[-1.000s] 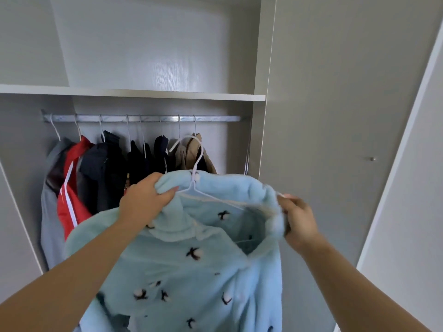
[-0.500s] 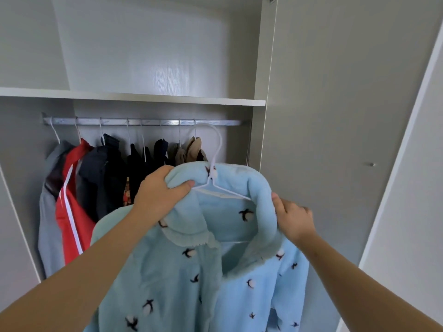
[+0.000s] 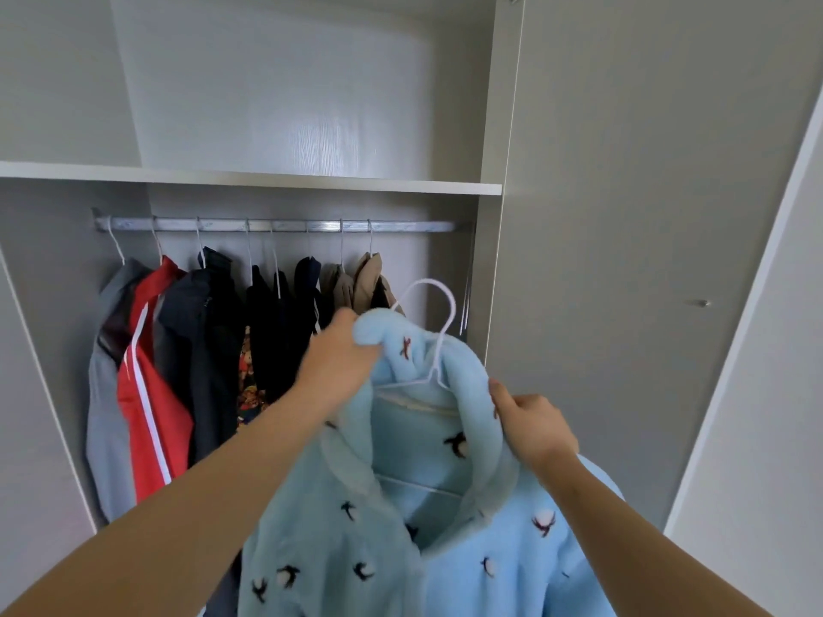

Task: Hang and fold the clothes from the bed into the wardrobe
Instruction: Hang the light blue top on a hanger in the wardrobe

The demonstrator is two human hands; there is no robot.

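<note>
Head view: the left hand [image 3: 343,354] grips the collar of the pale-blue fleece top [image 3: 445,527] and the right hand [image 3: 530,420] pinches the opposite collar edge. These 2 grips hold it spread on the white hanger [image 3: 438,322], hook free. The top hangs below the rail [image 3: 276,225], right of the hung clothes [image 3: 200,349] — probably bound for the rail's right end.

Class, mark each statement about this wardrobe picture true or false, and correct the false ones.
1. The white hanger is hooked on the rail. False: its hook is below the rail, unhooked.
2. The left hand and the right hand both grip the blue fleece top. True.
3. A red jacket hangs near the rail's left end. True.
4. Clothes fill the rail's right end. False: no clothes hang there.
</note>
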